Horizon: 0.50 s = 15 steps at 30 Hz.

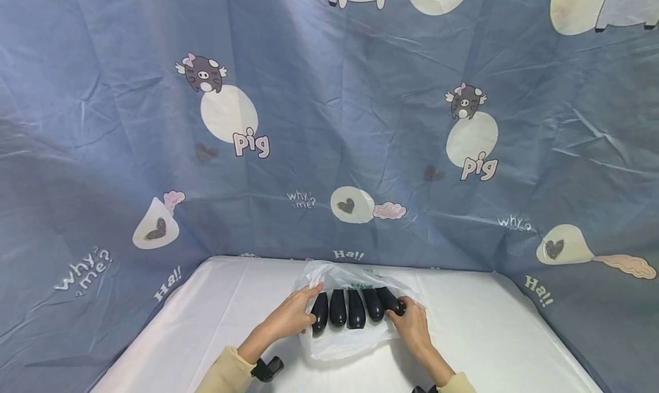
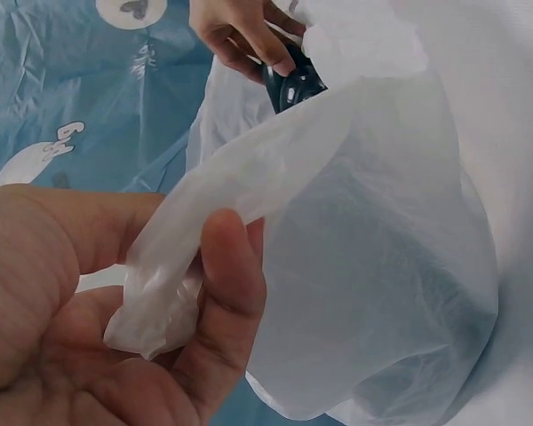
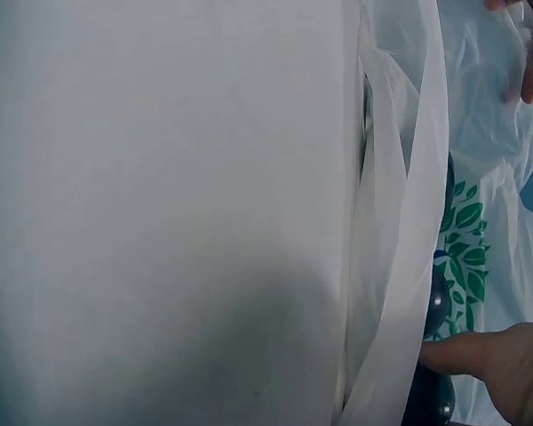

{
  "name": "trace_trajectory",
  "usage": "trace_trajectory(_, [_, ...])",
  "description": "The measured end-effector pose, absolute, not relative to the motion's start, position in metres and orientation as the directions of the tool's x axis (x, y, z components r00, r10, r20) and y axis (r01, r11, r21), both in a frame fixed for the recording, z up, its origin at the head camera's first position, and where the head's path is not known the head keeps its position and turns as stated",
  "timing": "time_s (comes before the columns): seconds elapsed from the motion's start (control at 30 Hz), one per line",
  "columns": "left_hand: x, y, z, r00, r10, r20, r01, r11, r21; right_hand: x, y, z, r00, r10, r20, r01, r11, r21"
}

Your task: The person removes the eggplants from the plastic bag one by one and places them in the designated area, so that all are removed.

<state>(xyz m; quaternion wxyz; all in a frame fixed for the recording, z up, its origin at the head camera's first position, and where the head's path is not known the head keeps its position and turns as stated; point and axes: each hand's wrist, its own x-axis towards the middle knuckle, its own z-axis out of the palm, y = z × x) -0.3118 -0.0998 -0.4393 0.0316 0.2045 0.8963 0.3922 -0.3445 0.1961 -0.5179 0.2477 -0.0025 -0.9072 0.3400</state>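
In the head view, five dark eggplants lie side by side inside the plastic bag, the right hand gripping the rightmost eggplant, so that one seems not yet settled. The left wrist view shows the left hand pinching the bag's rim, its mouth not yet closed. In the right wrist view, the right thumb lies against an eggplant near the green leaf print.
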Motion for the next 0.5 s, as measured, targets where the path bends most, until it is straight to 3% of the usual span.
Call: trace_trajectory(0.5, [-0.311,-0.1,-0.438,-0.914,0.391,0.107,0.343,0.605,0.718,-0.328,0.196,-0.511,-0.898,0.166,0.408,-0.147,0.76,-0.633])
